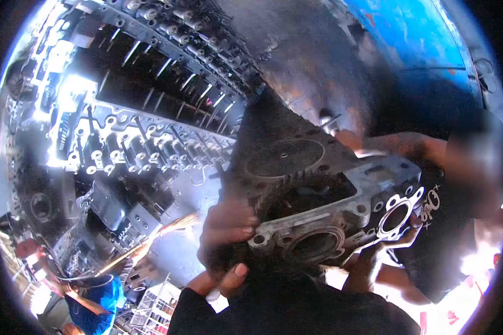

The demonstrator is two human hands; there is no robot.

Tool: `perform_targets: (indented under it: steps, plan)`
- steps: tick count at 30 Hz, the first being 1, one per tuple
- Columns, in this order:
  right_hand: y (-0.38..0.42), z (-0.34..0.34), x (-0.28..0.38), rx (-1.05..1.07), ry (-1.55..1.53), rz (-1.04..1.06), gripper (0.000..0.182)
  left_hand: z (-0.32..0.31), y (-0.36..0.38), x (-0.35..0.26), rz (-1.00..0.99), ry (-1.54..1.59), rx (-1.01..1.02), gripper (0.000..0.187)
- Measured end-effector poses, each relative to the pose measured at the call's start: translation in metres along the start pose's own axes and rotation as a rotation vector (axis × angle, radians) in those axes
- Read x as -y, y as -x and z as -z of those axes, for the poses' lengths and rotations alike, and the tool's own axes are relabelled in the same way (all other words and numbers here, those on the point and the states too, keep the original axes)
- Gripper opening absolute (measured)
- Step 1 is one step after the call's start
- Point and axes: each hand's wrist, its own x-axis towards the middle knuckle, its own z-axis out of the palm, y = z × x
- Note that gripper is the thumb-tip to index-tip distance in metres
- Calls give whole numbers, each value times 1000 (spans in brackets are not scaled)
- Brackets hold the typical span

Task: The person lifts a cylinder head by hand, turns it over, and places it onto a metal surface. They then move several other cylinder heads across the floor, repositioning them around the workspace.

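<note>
A metal housing with round openings is tilted in front of me. My left hand wraps round its left end, fingers on top and thumb below. Partly hidden beneath the right part is my right hand, holding the housing from below. Just behind lies a dark engine block with a round piston top. Around the right-hand round opening is a pale ring-shaped face.
At right, a co-worker in a dark printed shirt reaches an arm behind the housing. Cylinder heads stand at left. Another person in blue is at lower left, near a white rack. A blue surface is at upper right.
</note>
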Motion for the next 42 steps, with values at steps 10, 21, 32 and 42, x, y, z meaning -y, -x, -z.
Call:
perform_targets:
  steps: [10,21,32,42]
  plan:
    - [-131,-112,-121,853,771,634,18,5,10,-3,-30,-54,169,43]
    - [-151,-174,-260,1239,1591,1215,36,-25,26,-12,32,-129,302,39]
    - [-81,3,18,-173,122,363,14,-35,16,4,-35,31,-108,46]
    - [-157,14,101,-467,-321,254,18,-21,-38,10,152,107,-351,59]
